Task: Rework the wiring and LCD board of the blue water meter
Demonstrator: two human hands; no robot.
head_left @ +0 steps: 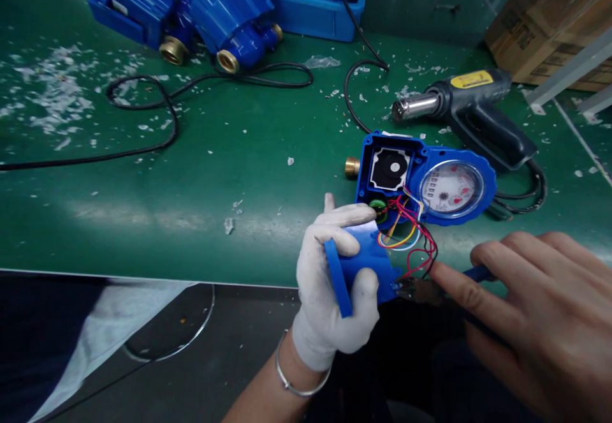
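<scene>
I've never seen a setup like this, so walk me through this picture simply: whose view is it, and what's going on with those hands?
There's no robot here. One camera, worn on a person's head, looks forward and down, so you see their own two hands at work.

The left hand, in a white glove, holds a blue cover. The bare right hand holds a pliers-like tool, its tips close to the cover's corner. Thin colored wires run from an open blue unit with a round dial.

All this is at the edge of a green table. Also on it are a gun-shaped tool, a black cable, pale scraps, two more blue units and a blue bin.
</scene>
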